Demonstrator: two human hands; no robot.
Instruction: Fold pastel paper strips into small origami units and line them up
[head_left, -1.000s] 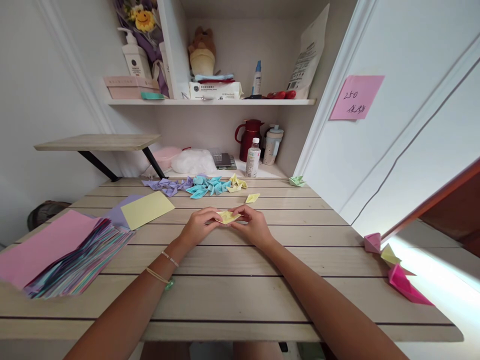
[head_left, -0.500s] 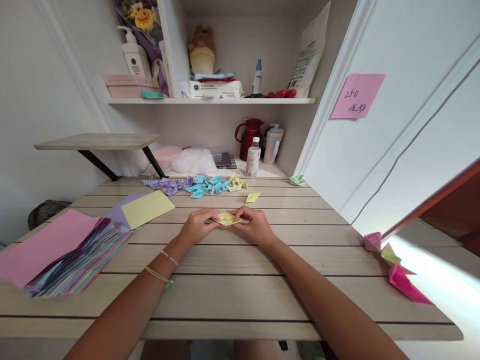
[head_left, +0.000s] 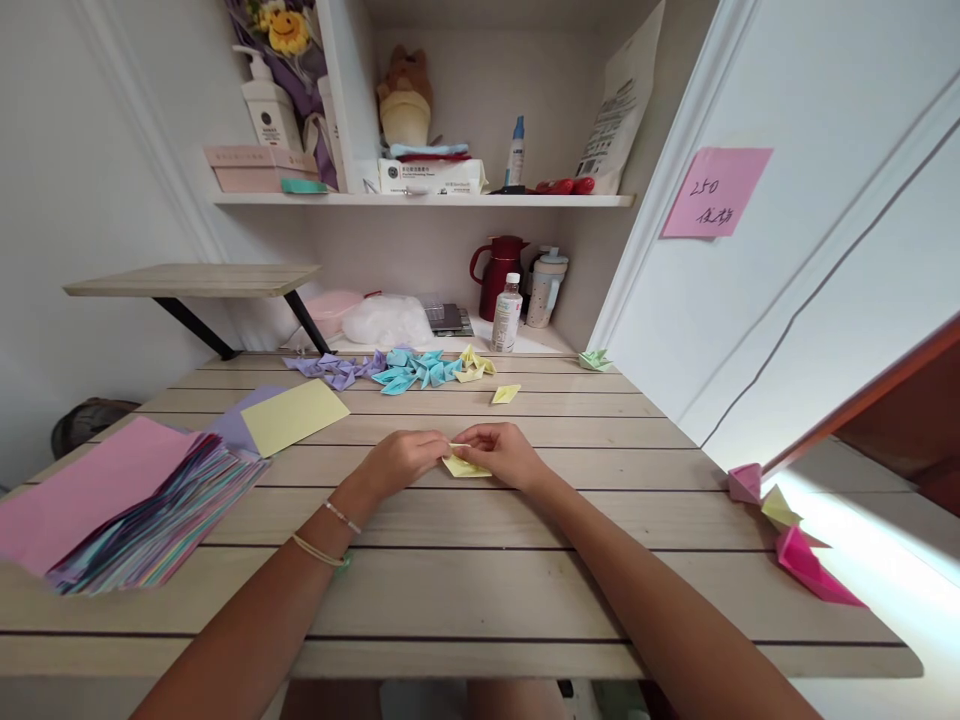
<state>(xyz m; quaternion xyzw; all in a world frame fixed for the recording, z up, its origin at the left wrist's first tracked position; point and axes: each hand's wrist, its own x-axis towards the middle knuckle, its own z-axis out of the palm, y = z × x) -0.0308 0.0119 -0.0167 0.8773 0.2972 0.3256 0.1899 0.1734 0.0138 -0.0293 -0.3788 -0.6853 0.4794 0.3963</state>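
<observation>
Just below the centre of the frame, we have a folded yellow paper [head_left: 468, 468] over the table [head_left: 465, 590]. Our left hand [head_left: 405, 462] pinches its upper left corner, and our right hand [head_left: 506, 455] has its grip closed on the upper edge, fingertips nearly meeting. Above it lies a small yellow piece [head_left: 505, 394]; further up and left we see blue folded pieces [head_left: 421, 370], and at left a paper stack [head_left: 169, 525].
</observation>
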